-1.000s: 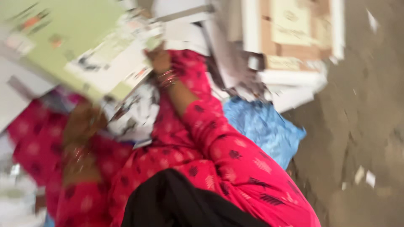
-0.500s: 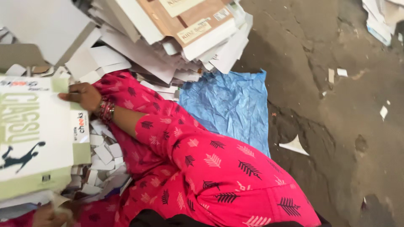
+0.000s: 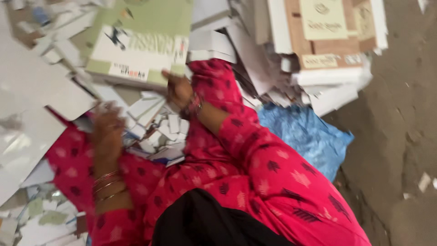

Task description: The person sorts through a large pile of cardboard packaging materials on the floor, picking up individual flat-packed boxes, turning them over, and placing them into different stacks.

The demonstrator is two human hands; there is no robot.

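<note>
Bare grey floor point(image 3: 405, 114) is carrying heaps of white paper offcuts point(image 3: 159, 132) and stacked card sheets point(image 3: 327, 41). Right hand point(image 3: 178, 89) is gripping the near edge of a green-and-white printed board point(image 3: 136, 41), tilted above the scraps. Left hand point(image 3: 108, 132) is resting loosely on the offcuts, fingers curled, grasping nothing clearly. Blue cloth point(image 3: 305, 136) is lying beside the person's red-clad knee.

Both hands point(image 3: 178, 89) forward, fingers curled, wrists bangled
</note>
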